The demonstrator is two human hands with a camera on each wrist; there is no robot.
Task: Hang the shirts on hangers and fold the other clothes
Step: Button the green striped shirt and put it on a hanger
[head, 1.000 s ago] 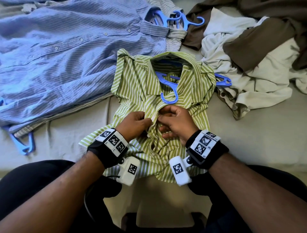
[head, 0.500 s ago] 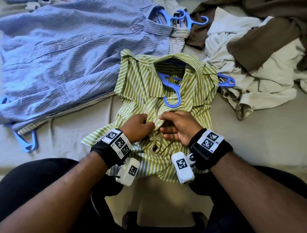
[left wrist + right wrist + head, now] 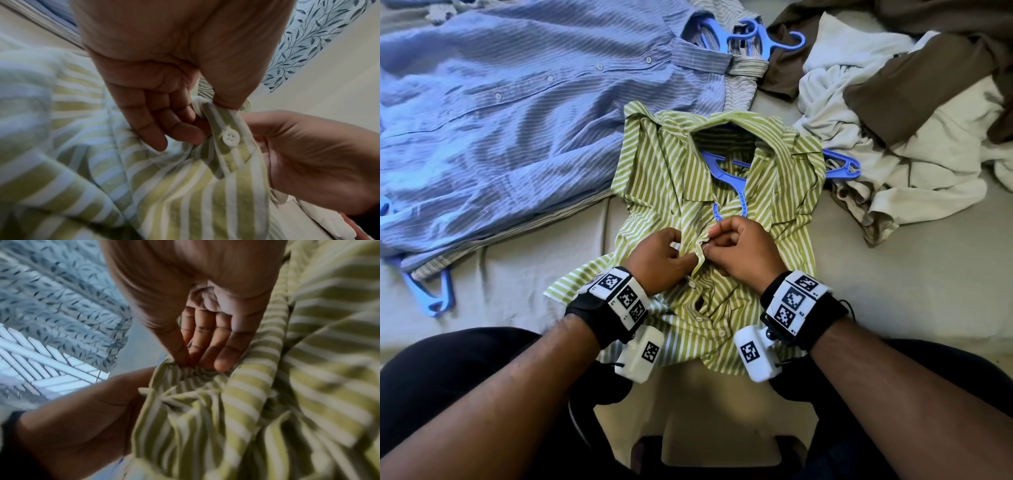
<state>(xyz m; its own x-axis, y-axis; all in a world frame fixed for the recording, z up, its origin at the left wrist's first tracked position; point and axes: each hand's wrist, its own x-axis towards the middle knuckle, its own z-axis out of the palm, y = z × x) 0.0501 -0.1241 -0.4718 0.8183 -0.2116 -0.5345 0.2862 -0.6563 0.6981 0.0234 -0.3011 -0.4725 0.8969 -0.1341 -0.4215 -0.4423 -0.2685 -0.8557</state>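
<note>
A green-and-white striped shirt (image 3: 664, 178) lies on the bed in front of me with a blue hanger (image 3: 726, 174) inside its collar, hook pointing toward me. My left hand (image 3: 664, 255) pinches the shirt's front placket (image 3: 224, 123) just above a white button (image 3: 230, 137). My right hand (image 3: 739, 250) pinches the opposite front edge (image 3: 176, 368) right beside it, thumb against fingers. Both hands lift the fabric slightly off the bed. The wrist views show the same striped cloth (image 3: 267, 402) bunched under the fingers.
A blue striped shirt (image 3: 517, 113) on a blue hanger (image 3: 431, 294) lies at the left. More blue hangers (image 3: 760, 37) sit at the back. A pile of white clothes (image 3: 914, 147) and brown clothes (image 3: 928, 72) fills the right. Grey bedsheet (image 3: 893, 291) lies bare at the right front.
Both hands have moved up the placket toward the hanger hook and now pinch a higher spot, lifting the fabric edge between them.
</note>
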